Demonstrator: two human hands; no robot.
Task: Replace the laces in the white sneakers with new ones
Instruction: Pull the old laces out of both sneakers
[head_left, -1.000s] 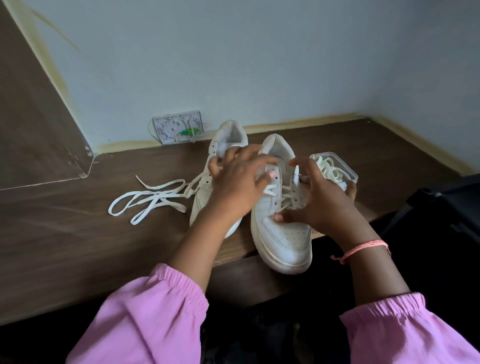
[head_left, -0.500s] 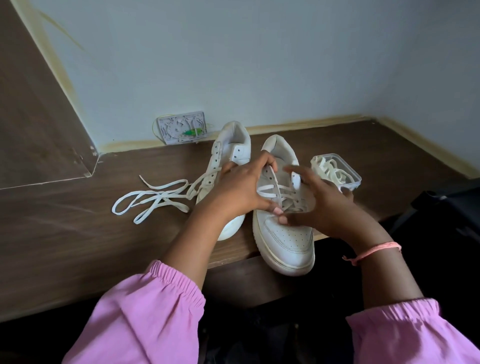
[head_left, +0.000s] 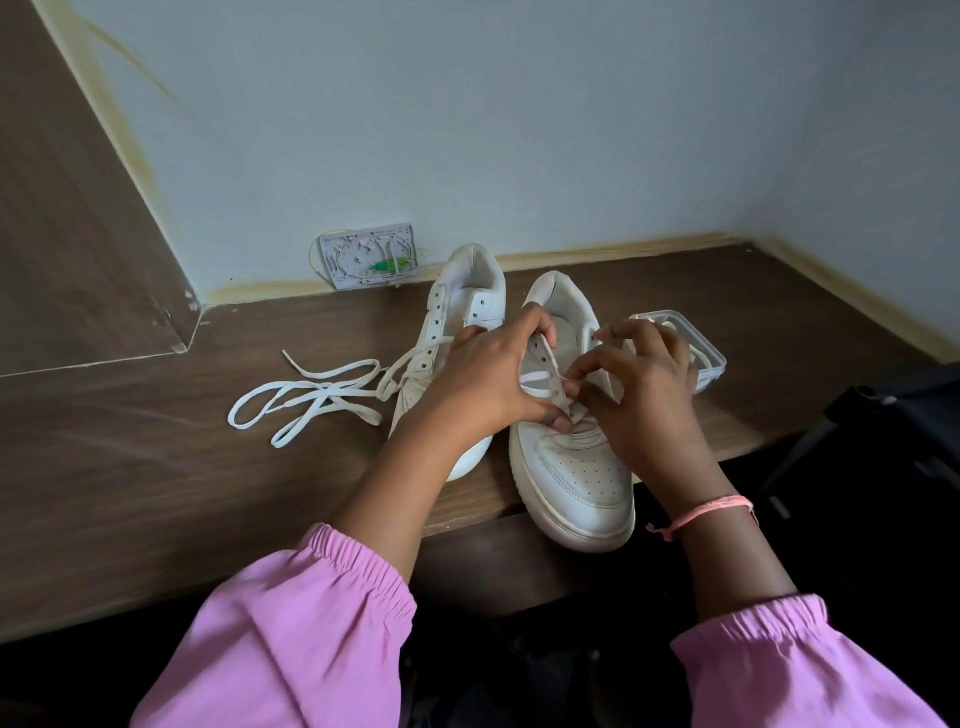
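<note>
Sneakers: right sneaker (head_left: 576, 467) at desk (head_left: 156, 493) edge, toe overhanging; left sneaker (head_left: 457, 312) beside it.
Left hand (head_left: 488, 379): pinching the lace (head_left: 540, 375).
Right hand (head_left: 639, 395): pinching same lace.
Risk: hard tug could drag overhanging shoe off.

Both arms are in loose pink fabric sleeves, left sleeve (head_left: 291, 623) and right sleeve (head_left: 795, 670), each ending in a gathered, ruffly elastic cuff that sits partway up the forearm, so the wrists and lower forearms are bare. The right wrist has a thin salmon-pink thread bracelet (head_left: 709, 512) wrapped round it, with a little knotted tail sticking out on the inner side. No rings or watch that I can spot on the left hand (head_left: 483, 376) or right hand (head_left: 644, 395).
</note>
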